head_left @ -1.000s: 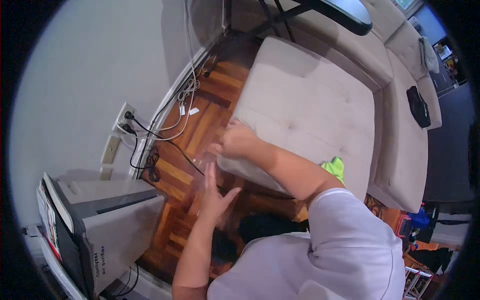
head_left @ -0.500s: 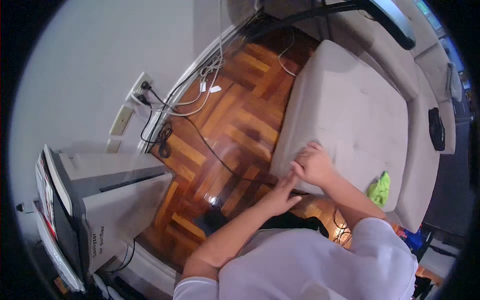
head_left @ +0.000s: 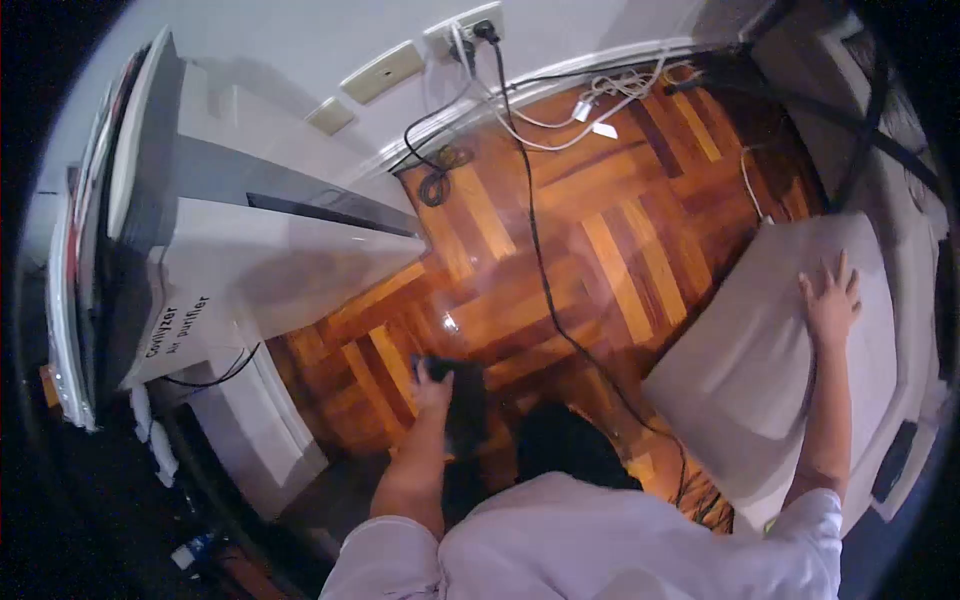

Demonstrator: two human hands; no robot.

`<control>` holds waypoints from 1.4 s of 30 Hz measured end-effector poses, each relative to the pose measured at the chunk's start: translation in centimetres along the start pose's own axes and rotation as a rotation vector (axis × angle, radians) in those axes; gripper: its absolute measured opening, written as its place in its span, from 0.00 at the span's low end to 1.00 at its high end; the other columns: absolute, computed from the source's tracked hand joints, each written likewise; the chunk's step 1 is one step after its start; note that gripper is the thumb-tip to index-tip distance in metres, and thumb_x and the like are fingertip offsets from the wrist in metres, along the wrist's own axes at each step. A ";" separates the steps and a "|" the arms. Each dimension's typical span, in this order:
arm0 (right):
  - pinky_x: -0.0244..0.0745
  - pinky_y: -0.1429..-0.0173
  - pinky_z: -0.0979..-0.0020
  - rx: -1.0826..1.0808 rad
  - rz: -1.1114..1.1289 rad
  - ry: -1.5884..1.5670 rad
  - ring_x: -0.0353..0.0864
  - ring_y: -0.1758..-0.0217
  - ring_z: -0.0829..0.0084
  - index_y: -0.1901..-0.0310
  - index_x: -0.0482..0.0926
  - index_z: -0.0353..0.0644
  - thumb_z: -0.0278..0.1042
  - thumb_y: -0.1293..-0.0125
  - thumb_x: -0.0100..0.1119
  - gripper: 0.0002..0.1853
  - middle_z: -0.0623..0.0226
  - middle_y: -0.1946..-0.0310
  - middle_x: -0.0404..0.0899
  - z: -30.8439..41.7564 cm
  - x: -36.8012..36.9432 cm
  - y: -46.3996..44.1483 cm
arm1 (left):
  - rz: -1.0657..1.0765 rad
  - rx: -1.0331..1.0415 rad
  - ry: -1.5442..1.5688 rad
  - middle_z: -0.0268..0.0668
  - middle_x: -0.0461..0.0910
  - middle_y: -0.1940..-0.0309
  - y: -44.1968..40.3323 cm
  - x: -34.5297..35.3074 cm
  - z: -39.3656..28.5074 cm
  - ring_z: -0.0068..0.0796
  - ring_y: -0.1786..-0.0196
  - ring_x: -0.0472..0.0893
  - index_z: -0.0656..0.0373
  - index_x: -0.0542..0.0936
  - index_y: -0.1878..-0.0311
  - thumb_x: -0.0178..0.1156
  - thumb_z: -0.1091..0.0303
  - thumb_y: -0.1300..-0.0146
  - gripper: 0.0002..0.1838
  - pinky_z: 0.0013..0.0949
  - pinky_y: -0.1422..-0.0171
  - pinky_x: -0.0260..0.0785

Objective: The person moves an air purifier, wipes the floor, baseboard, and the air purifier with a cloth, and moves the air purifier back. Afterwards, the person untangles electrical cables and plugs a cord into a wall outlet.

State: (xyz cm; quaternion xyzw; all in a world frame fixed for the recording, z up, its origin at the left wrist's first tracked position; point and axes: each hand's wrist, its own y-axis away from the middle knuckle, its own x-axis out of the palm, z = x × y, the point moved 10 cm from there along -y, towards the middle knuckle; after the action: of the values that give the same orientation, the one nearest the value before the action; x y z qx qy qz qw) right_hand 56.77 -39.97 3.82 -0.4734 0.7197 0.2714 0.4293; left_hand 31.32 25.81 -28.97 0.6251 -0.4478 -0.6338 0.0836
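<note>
My right hand (head_left: 832,298) lies with fingers spread on the beige upholstered seat (head_left: 755,330) at the right. My left hand (head_left: 433,388) is low over the floor, its thumb and fingers curled around the edge of a dark item (head_left: 466,405). This item is too dark to name, and part of the fingers is hidden. Beside it, a black-clothed leg (head_left: 568,445) shows in front of my white shirt.
An air purifier (head_left: 270,265) stands on the left. Black and white cables run from the wall outlet (head_left: 465,30) across the wooden floor (head_left: 560,260). One black cable (head_left: 545,270) crosses between my hands. A dark pole (head_left: 875,130) stands at the far right.
My hands were together over the seat and have separated. The right went onto the seat's far part, the left down to the dark item. The view has turned left.
</note>
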 end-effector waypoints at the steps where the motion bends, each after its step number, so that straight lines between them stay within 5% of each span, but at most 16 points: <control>1: 0.46 0.36 0.45 0.048 0.068 0.063 0.46 0.31 0.62 0.41 0.64 0.65 0.56 0.42 0.50 0.26 0.78 0.35 0.54 1.2 -1.6 1.0 | -0.017 -0.065 -0.032 0.58 0.42 0.36 0.2 0.6 1.8 0.55 0.38 0.58 0.35 0.48 0.34 0.65 0.49 0.56 0.48 0.44 0.36 0.55; 4: 0.42 0.35 0.46 0.011 -0.091 -0.017 0.45 0.30 0.62 0.45 0.69 0.64 0.55 0.42 0.50 0.23 0.84 0.38 0.59 0.0 0.2 0.5 | -0.032 -0.236 -0.013 0.57 0.34 0.35 -0.4 4.9 5.9 0.53 0.38 0.60 0.34 0.45 0.34 0.65 0.49 0.57 0.50 0.43 0.36 0.56; 6: 0.40 0.35 0.46 -0.014 -0.116 -0.028 0.45 0.30 0.62 0.46 0.71 0.64 0.54 0.42 0.50 0.21 0.85 0.39 0.61 -0.1 1.1 0.5 | -0.151 -0.418 0.068 0.54 0.43 0.36 2.3 4.3 4.0 0.49 0.41 0.64 0.38 0.54 0.36 0.65 0.55 0.55 0.43 0.40 0.38 0.58; 10: 0.38 0.34 0.47 -0.082 -0.141 -0.101 0.46 0.31 0.63 0.49 0.73 0.62 0.50 0.41 0.52 0.18 0.86 0.42 0.66 -0.1 1.1 0.5 | -0.155 0.097 0.306 0.48 0.73 0.56 -1.3 7.8 -6.1 0.45 0.51 0.72 0.56 0.74 0.55 0.60 0.68 0.54 0.19 0.40 0.45 0.64; 11: 0.37 0.34 0.47 -0.129 -0.160 -0.120 0.46 0.31 0.63 0.49 0.73 0.62 0.48 0.41 0.52 0.18 0.85 0.43 0.67 -0.2 1.1 0.7 | -0.380 0.574 0.350 0.48 0.75 0.62 -2.9 7.7 -10.4 0.49 0.55 0.74 0.58 0.74 0.57 0.59 0.70 0.54 0.18 0.41 0.47 0.65; 13: 0.37 0.34 0.47 -0.172 -0.183 -0.177 0.46 0.31 0.63 0.49 0.73 0.61 0.47 0.42 0.53 0.17 0.85 0.45 0.68 -0.1 0.5 0.9 | -0.262 0.459 0.347 0.51 0.76 0.65 -3.7 6.2 -18.1 0.52 0.58 0.74 0.55 0.75 0.56 0.59 0.70 0.52 0.16 0.42 0.50 0.66; 15: 0.37 0.34 0.46 -0.156 -0.154 -0.205 0.47 0.31 0.63 0.50 0.74 0.61 0.46 0.42 0.53 0.17 0.85 0.45 0.69 0.0 0.4 0.9 | -0.309 0.277 0.121 0.47 0.72 0.51 -2.5 2.6 -24.2 0.46 0.48 0.71 0.52 0.71 0.48 0.61 0.67 0.51 0.24 0.38 0.43 0.62; 19: 0.38 0.34 0.45 -0.110 -0.045 -0.155 0.46 0.31 0.63 0.50 0.74 0.60 0.48 0.42 0.52 0.17 0.85 0.45 0.69 0.8 -0.4 0.7 | -0.267 0.155 0.214 0.50 0.61 0.41 -1.8 -0.7 -26.5 0.46 0.35 0.56 0.49 0.61 0.38 0.63 0.57 0.50 0.36 0.37 0.33 0.51; 21: 0.39 0.35 0.44 -0.115 -0.007 -0.116 0.44 0.30 0.64 0.49 0.73 0.61 0.51 0.42 0.50 0.18 0.85 0.45 0.68 1.3 -0.4 0.5 | -0.170 0.199 0.102 0.54 0.51 0.37 -3.2 -0.5 -24.7 0.50 0.37 0.57 0.48 0.57 0.36 0.59 0.57 0.47 0.35 0.36 0.32 0.47; 25: 0.42 0.37 0.43 -0.130 0.004 -0.059 0.44 0.30 0.67 0.50 0.73 0.65 0.52 0.40 0.46 0.16 0.87 0.44 0.66 1.8 -0.4 0.7 | -0.028 0.290 0.020 0.38 0.64 0.41 -2.6 -1.1 -18.1 0.47 0.37 0.58 0.51 0.68 0.43 0.54 0.54 0.45 0.26 0.35 0.30 0.43; 27: 0.38 0.37 0.39 -0.111 0.064 -0.057 0.41 0.29 0.66 0.48 0.72 0.64 0.50 0.40 0.46 0.18 0.85 0.43 0.66 1.8 -0.1 0.6 | 0.220 0.499 -0.434 0.39 0.69 0.45 -1.1 0.2 -16.8 0.47 0.39 0.61 0.51 0.69 0.44 0.53 0.54 0.44 0.24 0.38 0.32 0.46; 30: 0.37 0.37 0.39 -0.114 0.069 -0.082 0.41 0.29 0.67 0.49 0.73 0.64 0.50 0.41 0.46 0.18 0.86 0.43 0.65 1.9 -0.2 0.6 | 0.230 0.292 -0.213 0.40 0.70 0.46 -1.2 -1.8 -10.0 0.47 0.40 0.63 0.51 0.70 0.46 0.52 0.55 0.44 0.23 0.42 0.35 0.53; 33: 0.35 0.37 0.39 -0.074 0.090 -0.078 0.40 0.29 0.68 0.50 0.74 0.64 0.50 0.41 0.46 0.18 0.85 0.42 0.65 1.9 0.3 0.5 | 0.149 0.650 -0.864 0.40 0.70 0.46 -2.9 -0.9 -11.4 0.47 0.40 0.64 0.51 0.70 0.46 0.52 0.56 0.44 0.22 0.42 0.38 0.58; 35: 0.34 0.37 0.39 -0.056 0.115 -0.032 0.40 0.29 0.69 0.50 0.74 0.63 0.50 0.41 0.46 0.18 0.85 0.42 0.65 2.4 0.7 0.2 | 0.254 0.243 -0.452 0.41 0.69 0.46 -3.0 -2.8 -11.7 0.46 0.40 0.63 0.51 0.72 0.48 0.53 0.56 0.44 0.21 0.42 0.39 0.59; 37: 0.34 0.37 0.39 -0.038 0.154 0.032 0.39 0.29 0.69 0.50 0.74 0.63 0.49 0.41 0.45 0.18 0.86 0.42 0.64 2.6 0.9 0.7 | 0.292 0.216 -0.344 0.42 0.67 0.44 -5.1 -1.8 -14.2 0.45 0.39 0.63 0.53 0.72 0.48 0.53 0.56 0.44 0.22 0.41 0.38 0.58; 42: 0.33 0.37 0.38 -0.047 0.084 0.080 0.37 0.28 0.69 0.50 0.73 0.60 0.48 0.40 0.42 0.18 0.86 0.40 0.62 2.7 1.4 0.2 | 0.120 0.641 -0.355 0.42 0.66 0.43 -4.8 -1.6 -24.8 0.42 0.40 0.64 0.58 0.72 0.48 0.52 0.55 0.43 0.22 0.40 0.37 0.56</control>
State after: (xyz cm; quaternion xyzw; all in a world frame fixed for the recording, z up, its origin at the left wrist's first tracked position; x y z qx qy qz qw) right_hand 57.34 -38.32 1.28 -0.4634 0.7489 0.2867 0.3771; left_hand 55.30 18.18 -26.55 0.4725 -0.6670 -0.5539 -0.1582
